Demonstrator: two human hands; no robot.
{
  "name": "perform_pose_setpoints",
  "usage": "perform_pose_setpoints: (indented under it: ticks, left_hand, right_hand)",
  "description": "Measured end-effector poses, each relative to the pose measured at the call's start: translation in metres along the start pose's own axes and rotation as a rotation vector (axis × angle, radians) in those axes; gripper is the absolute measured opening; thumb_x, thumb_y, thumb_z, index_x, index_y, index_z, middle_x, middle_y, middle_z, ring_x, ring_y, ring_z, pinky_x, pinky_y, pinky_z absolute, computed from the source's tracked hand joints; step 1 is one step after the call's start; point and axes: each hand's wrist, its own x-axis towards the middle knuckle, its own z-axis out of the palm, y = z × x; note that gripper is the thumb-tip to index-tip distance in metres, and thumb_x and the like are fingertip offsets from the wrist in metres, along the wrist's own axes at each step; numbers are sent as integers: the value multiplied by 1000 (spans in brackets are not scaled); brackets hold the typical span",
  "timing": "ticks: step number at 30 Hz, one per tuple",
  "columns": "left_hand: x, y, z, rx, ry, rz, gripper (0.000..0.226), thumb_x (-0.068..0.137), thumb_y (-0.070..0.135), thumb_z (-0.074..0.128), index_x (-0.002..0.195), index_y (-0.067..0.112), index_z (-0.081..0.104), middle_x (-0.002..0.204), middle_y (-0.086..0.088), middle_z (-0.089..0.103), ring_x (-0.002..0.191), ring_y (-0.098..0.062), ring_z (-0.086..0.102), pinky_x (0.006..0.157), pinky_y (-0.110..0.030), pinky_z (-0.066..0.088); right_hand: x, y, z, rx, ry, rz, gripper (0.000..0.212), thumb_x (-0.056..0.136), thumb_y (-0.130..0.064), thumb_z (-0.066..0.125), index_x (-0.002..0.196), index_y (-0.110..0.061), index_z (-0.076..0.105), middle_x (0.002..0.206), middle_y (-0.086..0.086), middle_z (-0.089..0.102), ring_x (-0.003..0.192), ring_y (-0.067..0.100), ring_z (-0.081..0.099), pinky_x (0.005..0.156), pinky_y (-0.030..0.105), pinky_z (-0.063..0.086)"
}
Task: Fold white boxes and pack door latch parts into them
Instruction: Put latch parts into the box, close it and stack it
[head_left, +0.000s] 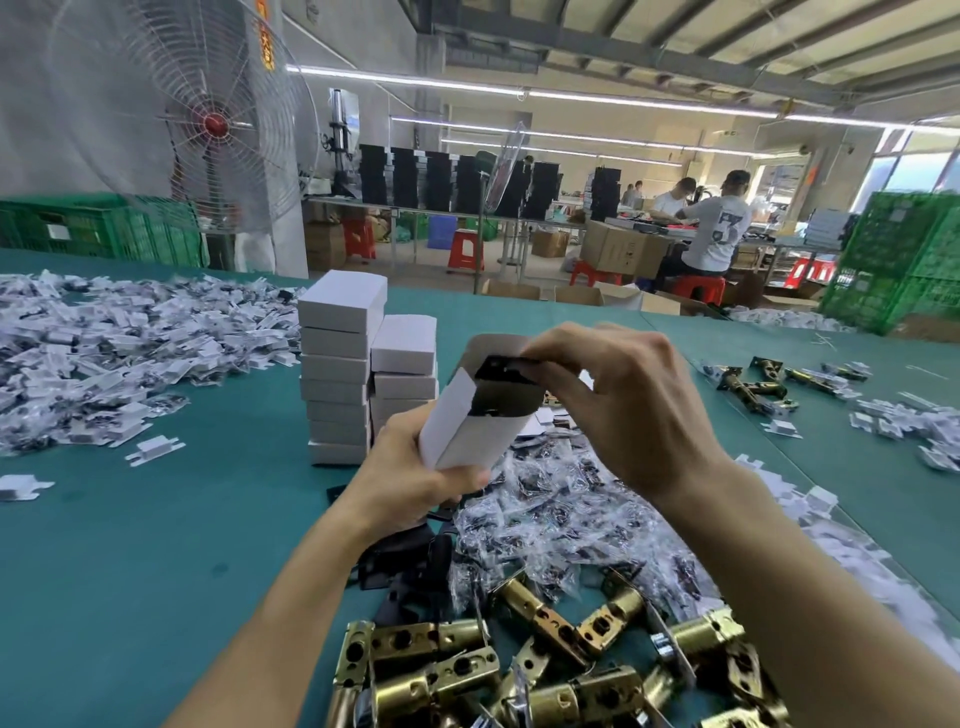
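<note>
My left hand (410, 478) grips a small white box (470, 434) by its lower end, tilted with its open top flap up. My right hand (618, 400) pinches a black latch part (501, 370) at the box's open mouth, partly inside it. Brass door latches (524, 670) lie in a heap near the front edge of the green table (156, 545). Small plastic bags of screws (566, 514) are piled under my right forearm. Black plates (410, 571) lie below my left wrist.
Two stacks of closed white boxes (343, 369) stand just behind my hands. Flat unfolded white boxes (104, 353) cover the left of the table, more at the right edge (914, 426). More latches (763, 384) lie at the right. A fan, green crates and seated workers are behind.
</note>
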Motion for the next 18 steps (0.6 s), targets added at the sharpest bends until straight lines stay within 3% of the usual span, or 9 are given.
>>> perform_pose_setpoints:
  ticks: [4, 9, 12, 15, 18]
  left_hand:
    - [0, 1, 2, -59, 26, 20, 30, 66, 15, 84, 92, 24, 72, 93, -19, 62, 76, -27, 62, 60, -52, 57]
    - [-1, -1, 4, -44, -7, 37, 34, 68, 16, 84, 96, 31, 72, 91, -8, 64, 81, -34, 63, 63, -49, 58]
    - [0, -2, 5, -52, -12, 29, 36, 67, 18, 84, 95, 37, 73, 90, -6, 65, 76, -26, 63, 61, -42, 59]
    - [1, -3, 5, -65, -13, 21, 38, 67, 16, 84, 97, 38, 73, 93, -9, 64, 76, -23, 63, 59, -37, 59]
    - [0, -5, 6, -72, 15, -24, 38, 66, 15, 82, 98, 33, 72, 92, -9, 65, 78, -33, 64, 58, -39, 60]
  right_hand:
    - [2, -11, -1, -55, -13, -126, 11, 82, -22, 75, 88, -13, 79, 89, 2, 71, 80, 27, 58, 57, 39, 50]
    - [6, -17, 5, -136, -137, -57, 11, 88, -24, 71, 94, -22, 80, 88, 0, 71, 84, 24, 55, 63, 34, 45]
    - [9, -16, 12, -189, -190, -17, 16, 95, -27, 63, 101, -32, 77, 95, -7, 70, 87, 19, 49, 66, 32, 42]
    - [12, -10, 16, -222, -312, 74, 20, 97, -30, 59, 107, -38, 73, 90, -2, 58, 90, 22, 53, 69, 32, 41]
    - [6, 2, 15, -57, -222, 149, 20, 94, -25, 63, 106, -35, 76, 82, -6, 58, 82, 16, 54, 68, 33, 45]
